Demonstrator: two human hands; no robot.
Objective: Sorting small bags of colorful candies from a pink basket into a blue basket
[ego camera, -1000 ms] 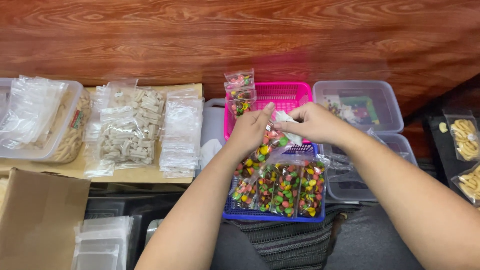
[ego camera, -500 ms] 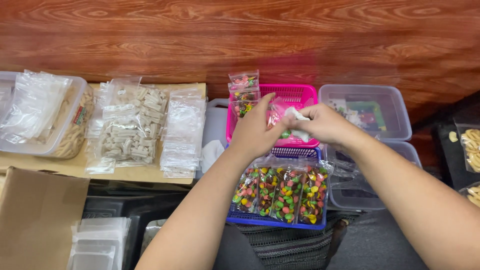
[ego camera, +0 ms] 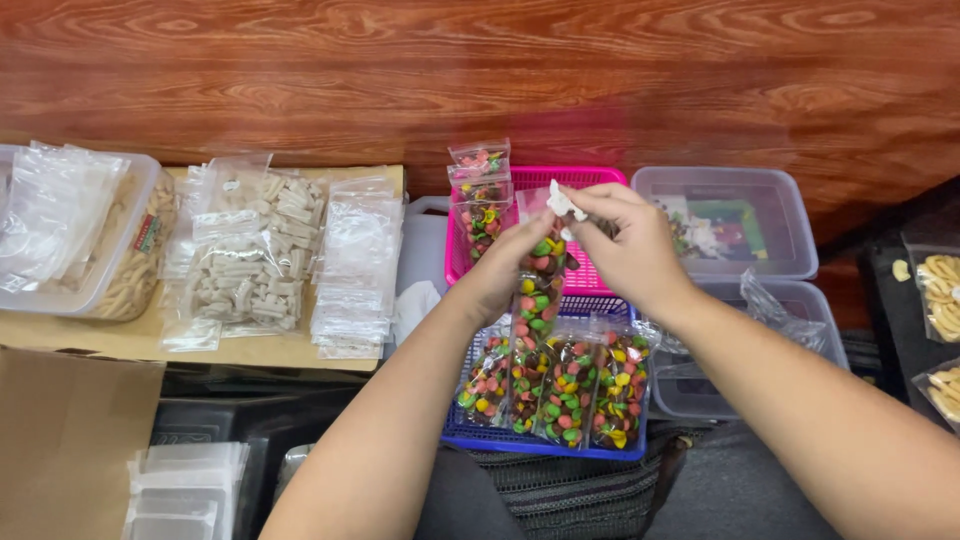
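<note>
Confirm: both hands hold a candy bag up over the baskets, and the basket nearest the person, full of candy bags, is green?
Not green: the head view shows the near basket is blue. The rest holds: the left hand and right hand hold a candy bag over the baskets.

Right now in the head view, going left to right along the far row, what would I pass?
Clear plastic tub of pale sticks and empty bags → clear bags of white sticks → stack of empty clear bags → pink plastic basket → empty-looking clear plastic tub → trays of yellow snacks.
</note>
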